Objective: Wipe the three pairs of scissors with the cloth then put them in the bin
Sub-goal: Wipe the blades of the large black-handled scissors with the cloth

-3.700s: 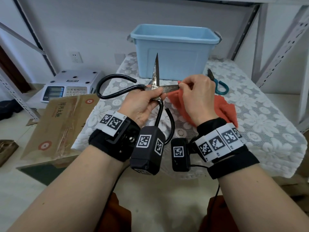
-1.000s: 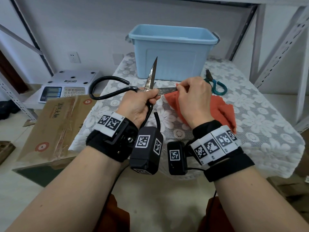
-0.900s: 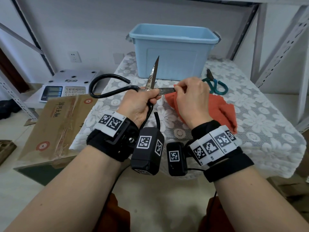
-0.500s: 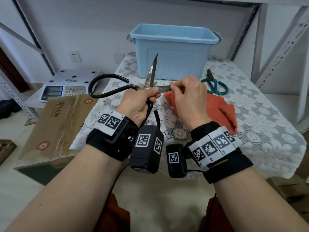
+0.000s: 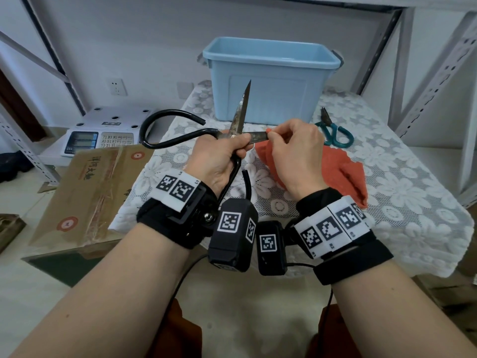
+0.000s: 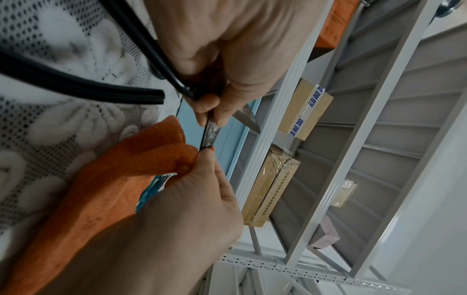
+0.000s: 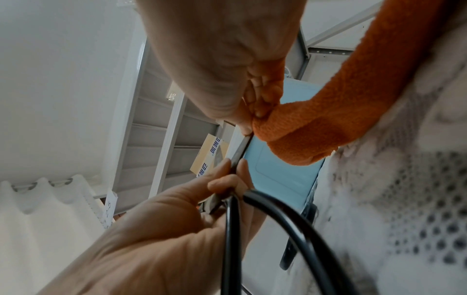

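Nearest the camera, both forearms reached forward, each wrist strapped with a black band carrying a coded marker block. The left hand (image 5: 219,156) was curled around the large black-handled scissors (image 5: 233,130) at their pivot, thumb and fingers clamped on the metal where the blades cross. The scissors stood open: one rusty blade pointed up and away toward the bin, the other ran right toward the other hand, and one looped black handle arched out to the left while the second hung down beside the left wrist. The right hand (image 5: 296,153) pinched a fold of the orange cloth (image 5: 340,171) around the rightward blade near its tip, fingers bent tight; the rest of the cloth trailed down onto the surface (image 5: 402,192) under that wrist. The surface wore a white lace cover with a flower pattern. Further right and beyond the cloth lay a small pair of green-handled scissors (image 5: 333,131), flat on the lace, tips pointing away. At the far edge stood the light blue plastic bin (image 5: 268,81), upright and open-topped. Off the surface to the left sat a cardboard box (image 5: 85,192) and, behind it, a white electronic scale (image 5: 103,133).
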